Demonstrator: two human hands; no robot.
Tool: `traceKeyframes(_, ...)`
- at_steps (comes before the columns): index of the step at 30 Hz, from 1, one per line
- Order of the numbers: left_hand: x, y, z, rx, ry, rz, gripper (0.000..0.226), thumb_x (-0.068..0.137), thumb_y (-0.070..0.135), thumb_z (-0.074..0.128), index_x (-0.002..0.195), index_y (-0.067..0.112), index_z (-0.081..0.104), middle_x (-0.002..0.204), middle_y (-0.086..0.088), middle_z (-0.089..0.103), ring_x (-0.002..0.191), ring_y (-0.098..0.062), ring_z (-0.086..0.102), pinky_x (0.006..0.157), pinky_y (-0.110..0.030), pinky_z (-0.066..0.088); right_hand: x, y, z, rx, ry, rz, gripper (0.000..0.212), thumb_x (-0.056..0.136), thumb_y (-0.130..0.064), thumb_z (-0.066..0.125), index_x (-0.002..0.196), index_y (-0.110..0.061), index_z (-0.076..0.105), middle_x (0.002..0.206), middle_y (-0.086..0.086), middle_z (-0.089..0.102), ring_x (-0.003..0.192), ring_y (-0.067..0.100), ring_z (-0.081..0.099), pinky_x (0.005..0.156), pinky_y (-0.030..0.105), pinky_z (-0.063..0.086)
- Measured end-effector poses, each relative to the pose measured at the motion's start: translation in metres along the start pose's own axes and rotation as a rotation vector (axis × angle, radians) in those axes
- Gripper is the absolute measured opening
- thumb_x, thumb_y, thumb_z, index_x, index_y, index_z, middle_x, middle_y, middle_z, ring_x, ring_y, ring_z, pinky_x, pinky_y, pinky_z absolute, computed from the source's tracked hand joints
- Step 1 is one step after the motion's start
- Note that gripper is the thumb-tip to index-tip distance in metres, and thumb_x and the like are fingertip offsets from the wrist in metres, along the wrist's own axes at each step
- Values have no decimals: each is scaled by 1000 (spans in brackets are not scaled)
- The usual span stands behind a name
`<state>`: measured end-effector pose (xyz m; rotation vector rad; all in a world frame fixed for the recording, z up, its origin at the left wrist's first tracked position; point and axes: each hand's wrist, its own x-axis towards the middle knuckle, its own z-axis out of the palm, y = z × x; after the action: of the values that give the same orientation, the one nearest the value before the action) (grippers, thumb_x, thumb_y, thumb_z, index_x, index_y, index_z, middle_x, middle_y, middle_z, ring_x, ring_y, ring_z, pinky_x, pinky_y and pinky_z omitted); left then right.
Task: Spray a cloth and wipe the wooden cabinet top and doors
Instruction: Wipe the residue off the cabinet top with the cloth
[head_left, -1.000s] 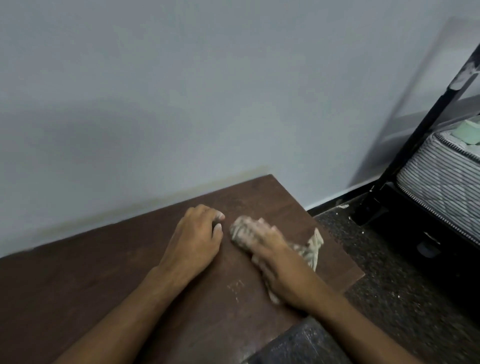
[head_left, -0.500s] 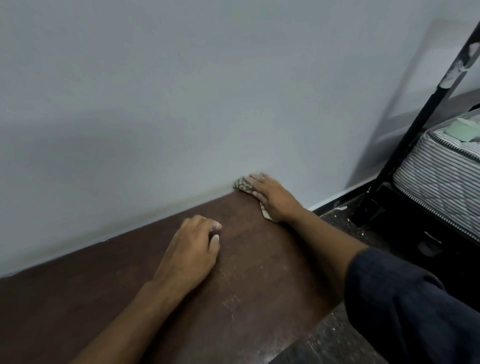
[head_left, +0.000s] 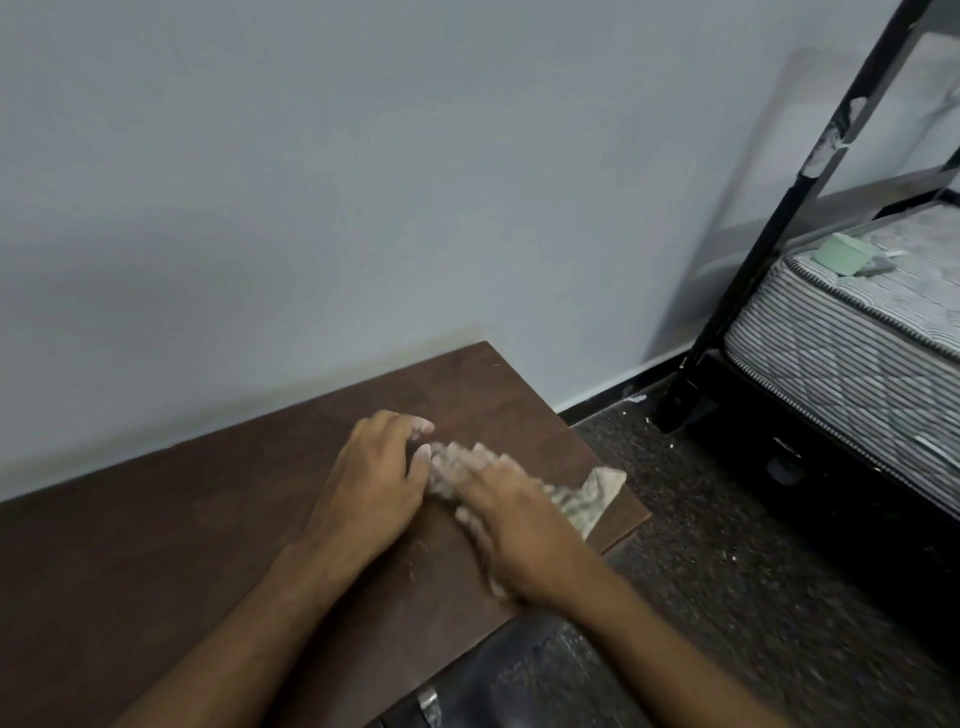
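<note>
Fingers (head_left: 470, 462) of right hand (head_left: 519, 525), blurred, lay spread flat on cloth (head_left: 587, 496), pressing it to cabinet top (head_left: 208, 545) near its right edge. Left hand (head_left: 374, 483) rested beside cloth, fingers loosely curled, holding nothing.

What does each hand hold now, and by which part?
Nothing is gripped. The right hand presses flat on the cloth, over its middle; the left hand rests bare on the cabinet top.

View: one wide-angle camera worn on your head.
Facing: forward and down across the cabinet top (head_left: 156, 571), toward its far right corner and the wall (head_left: 363, 182).
Nearness: close; floor (head_left: 727, 571) and bed (head_left: 857, 374) fill your right side.
</note>
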<state>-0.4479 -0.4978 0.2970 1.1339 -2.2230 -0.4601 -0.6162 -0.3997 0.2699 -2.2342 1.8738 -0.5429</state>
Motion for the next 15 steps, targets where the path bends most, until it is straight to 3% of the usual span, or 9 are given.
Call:
traceKeyframes(3,-14,9,4,12,-28,68,21,89,23,59,110,24,63,106,13,56,99,-7,49,88,-24,42,-41,-12,-3,-47,-18,-63,52,105,-33,33,156,-31,30,165,-5,25,153,16,18,125,36,12)
traceKeyframes(7,-37,14,-6,30,-94,98,21,92,28,57,112,29,61,107,17,55,100,0,47,88,-22,43,-54,44,-27,-82,104,126,52,106,-23,40,156,-35,29,164,-14,14,152,10,10,126,36,5)
traceKeyframes(11,-55,11,-15,48,-82,71,21,92,27,57,113,27,62,107,16,57,101,-4,49,89,-27,47,-55,73,-26,-120,218,162,49,105,-28,31,153,-24,37,163,-3,31,152,18,22,122,48,24)
traceKeyframes(15,-62,18,-13,41,-89,55,22,91,27,57,113,26,62,107,14,57,102,-7,50,92,-31,46,-56,12,-5,-122,223,111,49,105,-32,29,151,-22,42,159,-1,39,151,17,26,124,41,24)
